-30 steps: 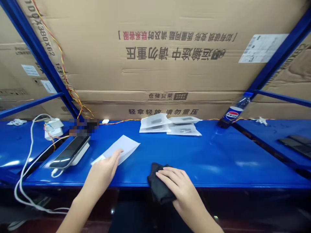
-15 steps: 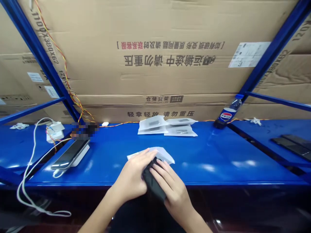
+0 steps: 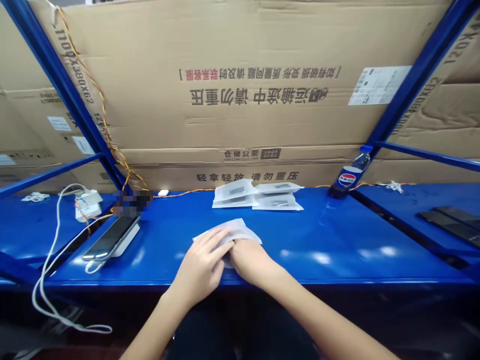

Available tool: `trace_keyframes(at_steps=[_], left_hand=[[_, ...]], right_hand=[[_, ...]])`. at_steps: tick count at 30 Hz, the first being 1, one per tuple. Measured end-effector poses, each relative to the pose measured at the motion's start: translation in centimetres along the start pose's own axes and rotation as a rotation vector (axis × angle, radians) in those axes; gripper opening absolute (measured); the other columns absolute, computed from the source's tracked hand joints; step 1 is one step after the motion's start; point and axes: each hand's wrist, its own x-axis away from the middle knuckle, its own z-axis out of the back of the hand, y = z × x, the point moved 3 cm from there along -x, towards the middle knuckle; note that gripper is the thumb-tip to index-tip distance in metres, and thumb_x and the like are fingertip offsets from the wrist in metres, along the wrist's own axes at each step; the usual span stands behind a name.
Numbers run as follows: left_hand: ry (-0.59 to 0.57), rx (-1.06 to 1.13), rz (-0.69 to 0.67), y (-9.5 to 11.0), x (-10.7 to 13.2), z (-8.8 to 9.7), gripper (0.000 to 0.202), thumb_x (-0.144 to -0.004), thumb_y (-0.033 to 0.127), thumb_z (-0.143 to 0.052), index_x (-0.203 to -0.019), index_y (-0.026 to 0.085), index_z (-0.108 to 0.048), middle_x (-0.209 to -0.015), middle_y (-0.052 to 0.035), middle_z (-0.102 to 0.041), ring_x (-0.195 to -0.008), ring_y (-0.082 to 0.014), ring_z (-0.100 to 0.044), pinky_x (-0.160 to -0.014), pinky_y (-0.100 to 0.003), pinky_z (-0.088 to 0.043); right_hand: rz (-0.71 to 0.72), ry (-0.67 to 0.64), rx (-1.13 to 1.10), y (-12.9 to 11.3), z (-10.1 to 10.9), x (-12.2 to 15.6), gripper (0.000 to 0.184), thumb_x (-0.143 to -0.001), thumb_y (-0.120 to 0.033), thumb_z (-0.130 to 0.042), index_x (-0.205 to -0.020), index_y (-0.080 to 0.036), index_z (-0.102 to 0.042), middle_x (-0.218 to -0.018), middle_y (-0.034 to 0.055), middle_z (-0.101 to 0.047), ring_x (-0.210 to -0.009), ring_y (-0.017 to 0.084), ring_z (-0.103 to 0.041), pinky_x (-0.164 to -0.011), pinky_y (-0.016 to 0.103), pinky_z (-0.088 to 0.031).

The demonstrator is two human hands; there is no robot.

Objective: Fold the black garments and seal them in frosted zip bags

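Note:
Both my hands meet at the middle of the blue steel shelf [image 3: 337, 240], on a flat white translucent pouch [image 3: 238, 229]. My left hand [image 3: 200, 267] lies over the pouch's left part with its fingers pressing down. My right hand [image 3: 249, 260] holds the pouch's near edge, against my left fingertips. The black cloth does not show; I cannot tell whether it lies inside the pouch or under my hands.
Left of my hands, a dark-screened tablet [image 3: 110, 239] rests on a white stand, with a white cable [image 3: 48, 295] trailing off the shelf. Several white pouches [image 3: 255, 196] lie at the back. A Pepsi bottle [image 3: 347, 175] lies against the upright; dark slabs [image 3: 448, 221] sit far right.
The white pouch has moved right to the middle of the shelf. My hands have come together on it, and the black cloth has gone from view.

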Motion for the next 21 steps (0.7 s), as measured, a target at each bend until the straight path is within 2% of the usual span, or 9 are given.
trace_keyframes(at_steps=[2,4,6,7,10,12,15,18,21], left_hand=[[0.026,-0.075,0.000,-0.7,1.5,1.2,0.045,-0.096,0.006,-0.051,-0.134,0.021,-0.070,-0.147,-0.0126,-0.068,-0.135,-0.0292,-0.066,-0.109,-0.047,-0.060],[0.016,-0.127,-0.001,-1.2,3.2,2.1,0.026,-0.101,0.019,-0.060,-0.123,0.019,-0.074,-0.141,-0.0146,-0.072,-0.127,-0.0303,-0.071,-0.104,-0.045,-0.063],[0.024,-0.157,-0.029,-1.3,4.6,2.7,0.017,-0.101,0.023,-0.064,-0.112,0.019,-0.076,-0.134,-0.0140,-0.075,-0.121,-0.0299,-0.075,-0.100,-0.043,-0.065],[0.038,-0.160,-0.050,-1.3,5.2,2.9,0.018,-0.102,0.019,-0.062,-0.112,0.020,-0.076,-0.132,-0.0126,-0.077,-0.120,-0.0281,-0.075,-0.099,-0.040,-0.065],[0.121,-0.118,-0.098,-0.9,6.2,2.7,0.038,-0.101,0.003,-0.052,-0.127,0.022,-0.072,-0.125,-0.0078,-0.080,-0.119,-0.0223,-0.076,-0.100,-0.035,-0.064],[0.197,-0.072,-0.079,-0.4,6.3,2.1,0.046,-0.101,0.000,-0.051,-0.138,0.022,-0.067,-0.123,-0.0065,-0.081,-0.117,-0.0215,-0.077,-0.103,-0.035,-0.063],[0.313,-0.036,0.001,0.6,5.6,1.4,0.050,-0.100,0.001,-0.057,-0.145,0.023,-0.061,-0.120,-0.0066,-0.082,-0.112,-0.0231,-0.079,-0.103,-0.039,-0.064],[0.351,-0.005,0.033,1.7,4.7,1.1,0.047,-0.099,0.003,-0.062,-0.142,0.023,-0.063,-0.117,-0.0066,-0.083,-0.108,-0.0235,-0.080,-0.103,-0.040,-0.064],[0.386,0.036,0.118,2.0,4.5,1.4,0.045,-0.099,0.004,-0.063,-0.139,0.025,-0.064,-0.115,-0.0055,-0.083,-0.106,-0.0230,-0.081,-0.102,-0.040,-0.065]], right_hand=[[0.202,0.122,-0.033,0.3,1.3,1.9,0.040,-0.098,-0.019,-0.066,-0.138,-0.015,-0.066,-0.137,0.0157,-0.072,-0.125,0.026,-0.070,-0.104,0.039,-0.060],[0.401,0.349,-0.025,1.0,2.4,4.4,0.037,-0.100,-0.016,-0.064,-0.137,-0.010,-0.065,-0.133,0.0175,-0.074,-0.125,0.027,-0.070,-0.103,0.041,-0.062],[0.492,0.533,0.010,1.9,3.0,6.6,0.030,-0.100,-0.008,-0.061,-0.130,-0.008,-0.068,-0.123,0.0167,-0.078,-0.118,0.027,-0.074,-0.099,0.039,-0.064],[0.495,0.584,0.027,2.4,3.1,7.4,0.028,-0.100,-0.005,-0.061,-0.126,-0.008,-0.070,-0.117,0.0156,-0.080,-0.113,0.026,-0.075,-0.096,0.038,-0.066],[0.442,0.660,0.049,2.5,3.5,8.6,0.022,-0.097,-0.003,-0.064,-0.115,-0.010,-0.073,-0.100,0.0121,-0.081,-0.097,0.024,-0.078,-0.085,0.037,-0.068],[0.358,0.709,0.036,1.5,4.1,8.7,0.018,-0.095,-0.006,-0.069,-0.111,-0.013,-0.074,-0.095,0.0107,-0.081,-0.092,0.024,-0.077,-0.081,0.038,-0.067],[0.236,0.780,0.034,-1.3,5.2,8.2,0.020,-0.096,-0.017,-0.072,-0.115,-0.015,-0.075,-0.099,0.0114,-0.081,-0.098,0.026,-0.076,-0.088,0.041,-0.065],[0.299,0.752,0.003,-3.6,5.5,7.3,0.022,-0.101,-0.023,-0.068,-0.118,-0.011,-0.074,-0.103,0.0131,-0.080,-0.104,0.025,-0.075,-0.095,0.040,-0.062],[0.388,0.737,-0.033,-3.0,4.8,7.1,0.018,-0.098,-0.014,-0.069,-0.114,-0.009,-0.074,-0.093,0.0114,-0.079,-0.090,0.023,-0.074,-0.084,0.036,-0.063]])
